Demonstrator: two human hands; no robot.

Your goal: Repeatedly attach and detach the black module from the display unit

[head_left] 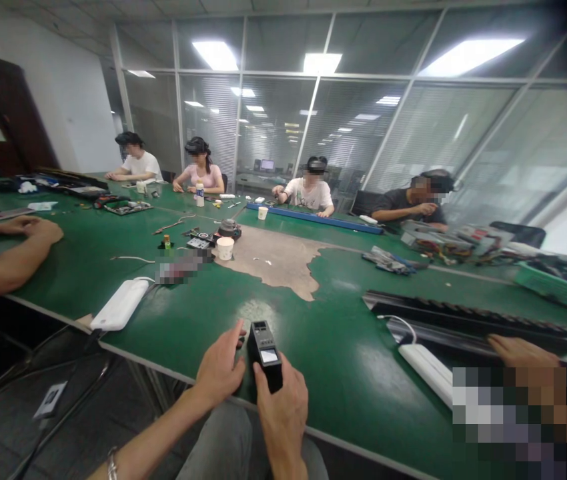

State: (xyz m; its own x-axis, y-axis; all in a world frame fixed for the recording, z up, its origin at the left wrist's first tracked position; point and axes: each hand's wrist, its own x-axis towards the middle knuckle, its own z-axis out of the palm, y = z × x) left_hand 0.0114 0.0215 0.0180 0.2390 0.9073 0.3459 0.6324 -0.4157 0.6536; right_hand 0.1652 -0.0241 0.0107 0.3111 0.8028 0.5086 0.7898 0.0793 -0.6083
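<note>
A black, box-shaped handheld device with a small lit screen and a row of little buttons stands at the table's near edge. My right hand grips its lower right side, the thumb along the front below the screen. Just left of it is my left hand, open, its fingers stretched toward the device; whether they touch it I cannot tell. What the device is exactly does not show. Beneath both hands lies the green tabletop.
White power packs lie left and right. A paper cup stands by loose parts on a brown sheet. A black ridged bar and a co-worker's hand are at right. Several people sit around the table.
</note>
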